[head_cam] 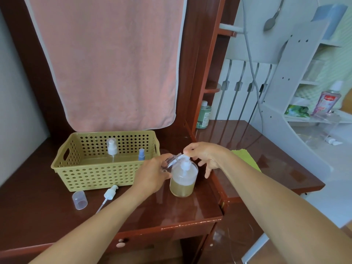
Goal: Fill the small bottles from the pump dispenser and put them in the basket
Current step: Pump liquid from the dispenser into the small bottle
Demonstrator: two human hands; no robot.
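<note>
Your left grip point(152, 174) wraps small bottle point(172, 161), tilted at pump dispenser point(183, 181) spout; right grip point(206, 155) pinches its head. Dispenser near bench point(57, 218) right edge, basket point(102, 175) just left.

Glossy red-brown desk point(190, 212), pink towel point(110, 61), white shelving point(297, 77)

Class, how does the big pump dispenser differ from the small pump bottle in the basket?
The pump dispenser is wider, holding yellowish liquid; the small pump bottle is slimmer. The dispenser is on the desk, right hand at its pump; the small pump bottle sits untouched in the basket. Both stand upright with white pumps.
</note>
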